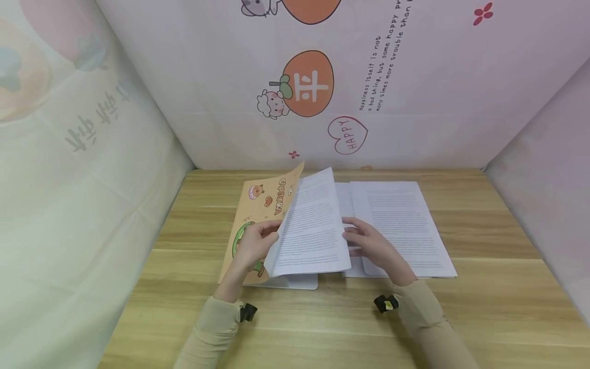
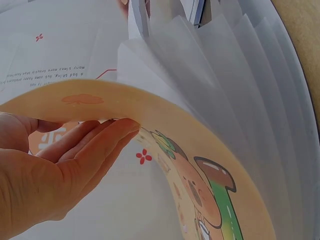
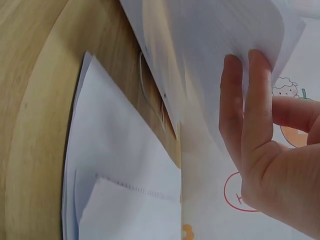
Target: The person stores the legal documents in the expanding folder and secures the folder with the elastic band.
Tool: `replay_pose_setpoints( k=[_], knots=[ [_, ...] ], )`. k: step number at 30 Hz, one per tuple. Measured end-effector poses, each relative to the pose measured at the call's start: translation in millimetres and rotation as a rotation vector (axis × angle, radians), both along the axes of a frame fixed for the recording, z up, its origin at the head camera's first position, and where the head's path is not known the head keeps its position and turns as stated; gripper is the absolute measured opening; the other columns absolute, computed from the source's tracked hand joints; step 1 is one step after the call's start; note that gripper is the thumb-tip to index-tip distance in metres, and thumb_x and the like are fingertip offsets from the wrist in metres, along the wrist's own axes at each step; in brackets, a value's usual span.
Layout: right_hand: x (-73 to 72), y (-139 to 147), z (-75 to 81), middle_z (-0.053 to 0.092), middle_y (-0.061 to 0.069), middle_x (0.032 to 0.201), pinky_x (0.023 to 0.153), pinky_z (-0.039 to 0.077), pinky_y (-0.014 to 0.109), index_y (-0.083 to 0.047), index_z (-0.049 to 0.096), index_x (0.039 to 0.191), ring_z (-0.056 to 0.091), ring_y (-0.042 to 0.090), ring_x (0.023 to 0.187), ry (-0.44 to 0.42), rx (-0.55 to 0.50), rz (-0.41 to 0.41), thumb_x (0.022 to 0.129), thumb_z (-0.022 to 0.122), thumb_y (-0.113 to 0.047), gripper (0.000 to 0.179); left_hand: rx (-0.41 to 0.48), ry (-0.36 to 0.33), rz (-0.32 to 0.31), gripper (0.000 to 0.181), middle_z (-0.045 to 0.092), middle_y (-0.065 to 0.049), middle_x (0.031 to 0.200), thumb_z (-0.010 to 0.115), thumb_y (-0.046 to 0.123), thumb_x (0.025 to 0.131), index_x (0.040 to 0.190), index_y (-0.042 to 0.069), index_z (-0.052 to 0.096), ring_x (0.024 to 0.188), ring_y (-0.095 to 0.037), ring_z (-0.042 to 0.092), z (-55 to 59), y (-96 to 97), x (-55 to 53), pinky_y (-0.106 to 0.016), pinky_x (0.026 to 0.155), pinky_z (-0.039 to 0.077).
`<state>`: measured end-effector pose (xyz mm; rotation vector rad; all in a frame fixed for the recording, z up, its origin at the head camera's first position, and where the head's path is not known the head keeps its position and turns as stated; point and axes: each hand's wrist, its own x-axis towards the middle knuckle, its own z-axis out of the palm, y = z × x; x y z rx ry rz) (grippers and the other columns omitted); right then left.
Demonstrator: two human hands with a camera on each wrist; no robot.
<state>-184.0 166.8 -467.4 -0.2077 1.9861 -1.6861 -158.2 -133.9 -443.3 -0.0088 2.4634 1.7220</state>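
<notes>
The space is enclosed at the back and both sides by a pale printed cloth (image 1: 221,102); below it is spread a wood-grain table (image 1: 299,333), on which a folder (image 1: 295,282) is laid left of centre, near the back edge, with a stack of papers (image 1: 401,230) just to its right, printed with lines of text; the folder's orange cover (image 1: 251,210), marked with cartoon animals, is lifted and curved along its free edge, and in the left wrist view a fan of pale leaves (image 2: 240,90) is shown beside it; a text-printed leaf (image 1: 313,225) is raised next to the cover and tilted over the table; both forearms are covered by beige sleeves (image 1: 207,333); the left hand (image 1: 253,243) is held half open at the cover, its fingers nearly straight and their tips rested against the printed outer side; the right hand (image 1: 375,246) is held open at the right edge of the raised leaf, two straight fingers being laid against it, though whether it is also pinched by the thumb cannot be told; a small black device (image 1: 248,312) is worn at the left cuff, and another (image 1: 386,303) at the right; on the back cloth a red heart outline (image 1: 348,135) is printed around the word HAPPY.
</notes>
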Motion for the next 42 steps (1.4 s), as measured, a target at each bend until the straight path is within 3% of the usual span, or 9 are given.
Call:
replay_pose_setpoints(
  k=[14,25,42],
  knots=[
    [-2.1,-3.7,6.9,0.054,0.031,0.138,0.08,0.06,0.027,-0.003,0.031,0.152,0.067,0.011,0.101,0.001,0.033,-0.032,0.099,0.052,-0.01,0.058,-0.035,-0.002,-0.004,0.042,0.068,-0.019,0.127,0.054,0.006,0.089,0.13,0.002,0.063,0.116,-0.031,0.067,3.3,-0.1,-0.1,-0.04,0.096,0.057],
    [-4.1,-3.3,6.6,0.05,0.031,0.143,0.078,0.059,0.024,0.0,0.03,0.152,0.067,0.008,0.098,0.006,0.013,-0.041,0.099,0.051,-0.011,0.058,-0.038,0.006,-0.007,0.042,0.068,-0.021,0.127,0.054,0.006,0.088,0.13,0.001,0.063,0.118,-0.034,0.066,7.1,0.9,-0.3,-0.041,0.097,0.057],
    [2.3,-21.8,6.5,0.048,0.035,0.141,0.079,0.06,0.023,0.003,0.027,0.151,0.068,0.009,0.096,-0.02,-0.065,-0.044,0.098,0.051,-0.007,0.059,-0.082,0.011,0.018,0.041,0.07,-0.018,0.124,0.056,0.007,0.088,0.128,0.002,0.065,0.114,-0.028,0.069,9.7,4.4,1.0,-0.038,0.095,0.058]
  ],
)
